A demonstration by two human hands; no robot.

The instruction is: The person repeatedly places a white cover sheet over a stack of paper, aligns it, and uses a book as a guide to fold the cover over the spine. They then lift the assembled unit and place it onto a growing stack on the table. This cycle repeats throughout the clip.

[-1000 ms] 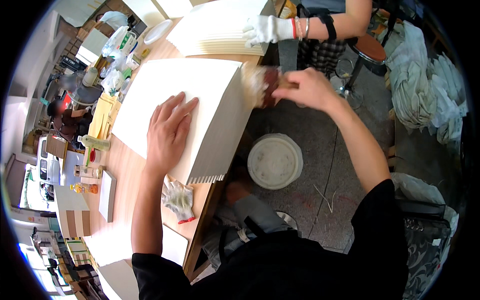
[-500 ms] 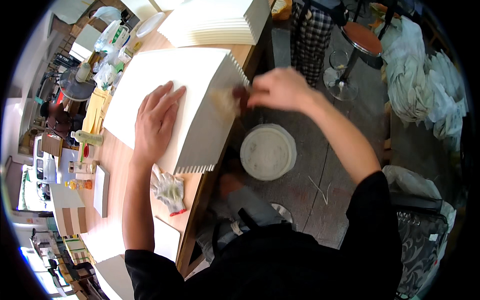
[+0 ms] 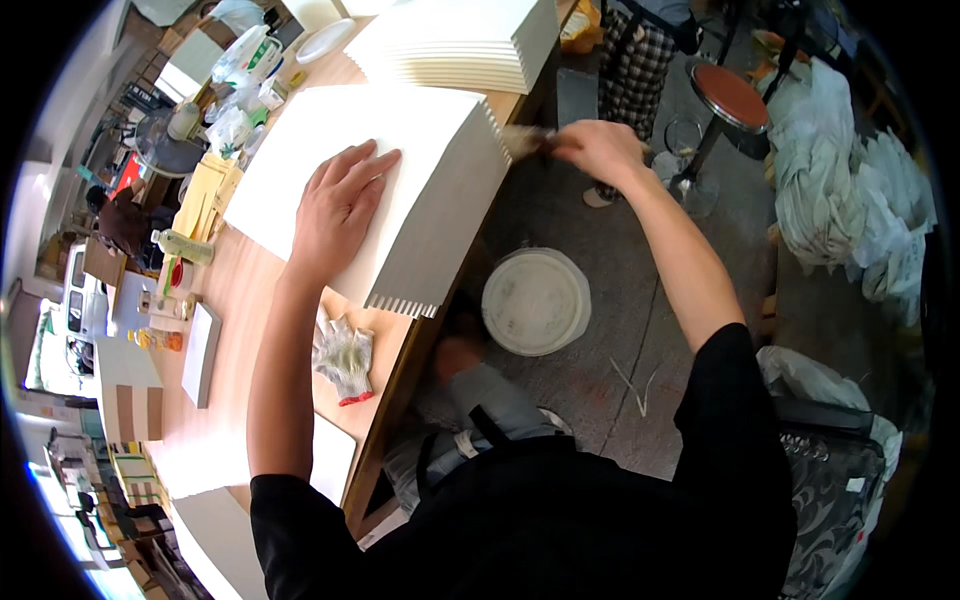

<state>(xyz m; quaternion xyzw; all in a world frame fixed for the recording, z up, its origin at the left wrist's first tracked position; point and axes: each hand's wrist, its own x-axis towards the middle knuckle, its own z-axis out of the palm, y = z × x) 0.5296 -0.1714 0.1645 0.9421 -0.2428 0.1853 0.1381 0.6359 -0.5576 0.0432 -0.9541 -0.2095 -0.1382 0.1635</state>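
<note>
A stack of white boards (image 3: 435,215) with notched, comb-like ends lies on the wooden table, its long side facing the table's right edge. My left hand (image 3: 340,215) rests flat on the top board, fingers stretched out. In my closed right hand (image 3: 603,152) is a brush (image 3: 528,142) with pale bristles, blurred by motion. Its bristles are at the far notched corner of the stack; whether they touch cannot be made out. A whitish work glove (image 3: 343,358) with a red cuff edge lies on the table nearer to me.
Another stack of notched white boards (image 3: 455,50) stands farther back. A round pale-topped bucket (image 3: 536,302) sits on the floor beside the table. A red-seated stool (image 3: 730,95) and a person in checked trousers (image 3: 632,75) are at the far right. Bottles (image 3: 183,247) and packages line the table's left side.
My right hand has swept the brush away from me, from the stack's long side to its far corner. The left hand stays on the top board. The whole view has shifted slightly.
</note>
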